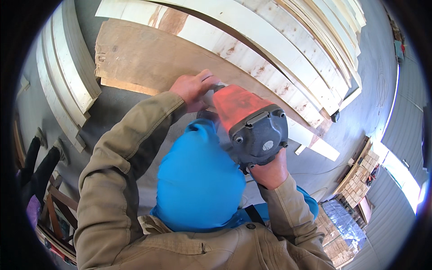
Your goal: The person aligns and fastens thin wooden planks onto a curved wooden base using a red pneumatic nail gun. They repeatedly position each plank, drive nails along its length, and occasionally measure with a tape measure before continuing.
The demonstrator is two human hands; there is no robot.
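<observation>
A red and black nail gun (pixel 252 123) is in my right hand (pixel 272 171), which wraps round it from below; the gun's body hides most of those fingers. Its narrow nose points left and away from me, at the near edge of a wide brown board (pixel 148 54). Right by that nose my left hand (pixel 194 90) is closed, thumb and fingers together over the board's edge. What it pinches is mostly hidden by the hand and the gun. Blue cloth (pixel 198 175) bulges up below the gun, between my forearms.
Long pale planks (pixel 252 58) lie stacked beyond the brown board. More planks (pixel 67 67) lie at the left. Another person's shoes (pixel 60 150) and a purple glove (pixel 33 209) show at the left rim. Wrapped wood stacks (pixel 342 220) stand at the lower right; a thin hose (pixel 315 173) crosses the floor.
</observation>
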